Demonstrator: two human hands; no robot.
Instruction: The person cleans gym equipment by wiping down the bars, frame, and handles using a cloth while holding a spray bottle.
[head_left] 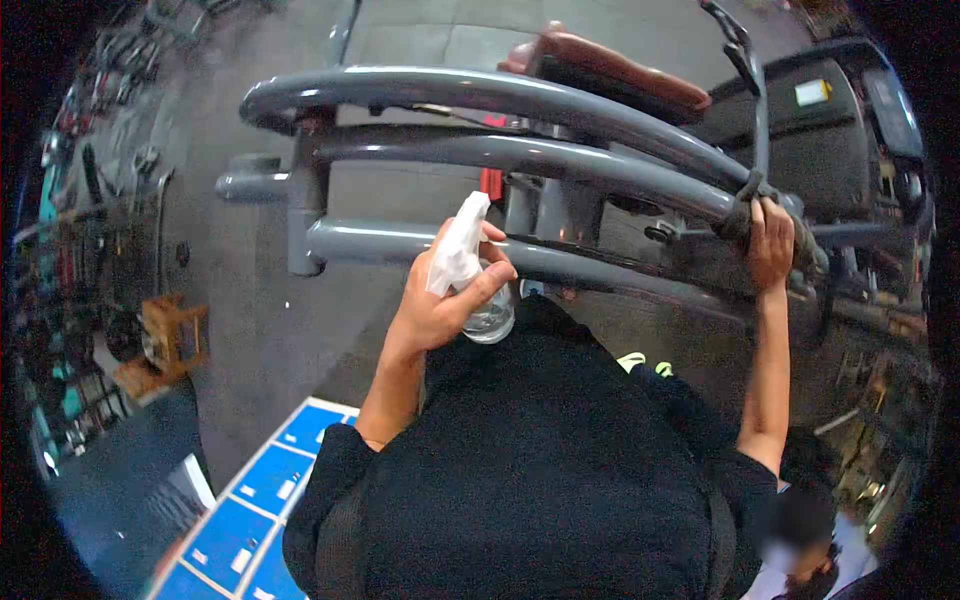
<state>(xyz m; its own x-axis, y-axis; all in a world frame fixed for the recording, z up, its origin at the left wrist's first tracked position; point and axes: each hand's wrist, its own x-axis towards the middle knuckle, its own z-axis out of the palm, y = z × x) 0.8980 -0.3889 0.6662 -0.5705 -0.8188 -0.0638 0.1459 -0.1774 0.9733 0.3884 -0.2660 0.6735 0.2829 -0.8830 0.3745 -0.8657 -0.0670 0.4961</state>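
My left hand [435,295] is closed around a clear spray bottle [490,322] with a white trigger head [462,245], held upright in front of my chest. Behind it run the thick grey tubes [480,150] of a gym machine. Off to the right, my right hand [772,245] is bent over a dark cloth [738,218] bunched against the right end of the frame. The fingers press on the cloth, and their undersides are hidden.
A brown padded seat [620,72] lies beyond the tubes. A large black pad [790,130] stands at the right. Blue lockers [270,480] are at lower left, near a wooden stand [172,335]. Another person [805,540] is at lower right.
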